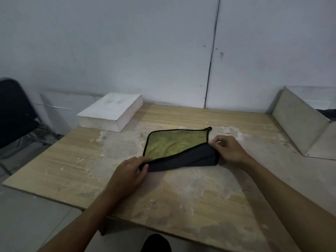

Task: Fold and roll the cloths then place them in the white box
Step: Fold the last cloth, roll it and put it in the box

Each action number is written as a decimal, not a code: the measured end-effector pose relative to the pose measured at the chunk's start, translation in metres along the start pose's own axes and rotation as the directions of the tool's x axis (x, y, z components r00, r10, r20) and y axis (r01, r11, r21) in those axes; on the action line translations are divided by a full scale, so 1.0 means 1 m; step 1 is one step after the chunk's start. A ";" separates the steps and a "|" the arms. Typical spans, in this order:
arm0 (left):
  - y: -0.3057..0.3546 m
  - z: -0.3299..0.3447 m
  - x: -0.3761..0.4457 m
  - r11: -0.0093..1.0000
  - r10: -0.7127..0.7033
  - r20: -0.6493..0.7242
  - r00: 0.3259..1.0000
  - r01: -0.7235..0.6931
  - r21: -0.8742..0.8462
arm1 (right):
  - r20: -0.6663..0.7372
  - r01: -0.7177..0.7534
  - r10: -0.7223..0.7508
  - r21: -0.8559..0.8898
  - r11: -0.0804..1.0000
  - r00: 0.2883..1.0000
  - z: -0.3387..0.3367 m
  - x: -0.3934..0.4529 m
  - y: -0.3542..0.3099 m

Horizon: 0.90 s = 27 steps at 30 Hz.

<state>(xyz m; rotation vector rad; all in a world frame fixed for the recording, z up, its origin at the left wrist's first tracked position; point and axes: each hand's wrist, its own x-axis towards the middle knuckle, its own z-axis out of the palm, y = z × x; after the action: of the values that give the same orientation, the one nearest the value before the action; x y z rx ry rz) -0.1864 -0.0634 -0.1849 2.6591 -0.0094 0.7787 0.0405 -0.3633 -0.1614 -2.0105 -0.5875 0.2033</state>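
Head view showed both hands at the middle of the table, each pinching the cloth; the left hand gripped the near-left corner between thumb and fingers, knuckles up, and the right hand pinched the right corner, thumb on top, fingers curled beneath; between them the near edge was lifted and turned over toward 12 o'clock, so the dark underside faced the camera as a long band, while the green top face, edged in black, lay flat on the wood beyond; a small black loop stuck out at the cloth's far-right corner, at about 1 o'clock from the right hand. Pale, worn patches marked the wood around and under the cloth; a white box sat at the table's far-left corner, at 11 o'clock from the cloth and well apart from it; a grey open bin stood at 2 o'clock by the right edge; a black chair stood off the table at 9 o'clock.
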 end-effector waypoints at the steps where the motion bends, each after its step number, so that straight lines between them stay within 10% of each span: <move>1: -0.001 0.003 0.005 0.996 -0.059 -0.017 0.998 0.058 -0.072 | -0.034 0.010 -0.011 -0.014 1.000 0.999 0.001 0.002 0.001; 15: -0.047 0.055 0.145 0.843 -0.537 -0.144 0.831 0.525 -0.117 | -0.311 -0.087 0.030 -0.173 0.981 0.950 0.012 0.081 0.011; 23: -0.063 0.067 0.151 0.845 -0.524 -0.110 0.845 0.532 0.058 | -0.342 -0.056 -0.087 -0.387 0.920 0.936 0.020 0.095 0.006; 27: -0.039 0.058 0.145 0.971 -0.218 -0.076 0.973 0.224 0.082 | -0.149 0.214 -0.323 -0.488 0.846 0.935 0.047 0.073 -0.020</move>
<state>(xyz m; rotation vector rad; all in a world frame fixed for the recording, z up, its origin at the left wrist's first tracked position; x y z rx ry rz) -0.0291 -0.0331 -0.1674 2.6558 0.3415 0.8086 0.0798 -0.2828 -0.1601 -2.3346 -0.8222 -0.3743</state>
